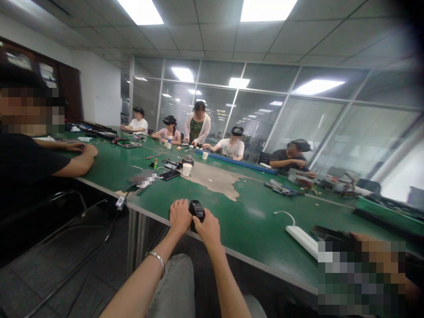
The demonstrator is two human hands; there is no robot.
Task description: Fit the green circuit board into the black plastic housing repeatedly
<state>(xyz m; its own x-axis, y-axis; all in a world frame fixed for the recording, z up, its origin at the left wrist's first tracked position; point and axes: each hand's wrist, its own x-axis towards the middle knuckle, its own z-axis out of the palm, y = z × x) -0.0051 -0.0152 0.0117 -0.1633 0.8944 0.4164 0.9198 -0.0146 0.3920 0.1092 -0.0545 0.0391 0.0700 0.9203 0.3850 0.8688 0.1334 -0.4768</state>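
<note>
- Device position: a black handheld device lies between the left hand and the right hand, at the near edge of the green table.
- Right grip: fingers are closed around the device's right side, with the thumb at its near end.
- Left grip: curled fingers lie against the device's left side. Whether this hand bears any load cannot be told.
- Nearer hand: neither is clearly nearer; both adjoin the casing.
- Long axis: directed mainly away from the wearer, with the far end slanting left. Contact between the casing's underside and the table is hidden.
- Edge: the table's near rim passes beneath the hands; both forearms reach over it from the wearer's side.
- Far side: green surface extends to a worn grey patch. A paper cup stands beyond the device, slightly left.
- Lateral limits: a white power strip lies well apart on the right; a co-worker's forearm rests well apart on the left.
</note>
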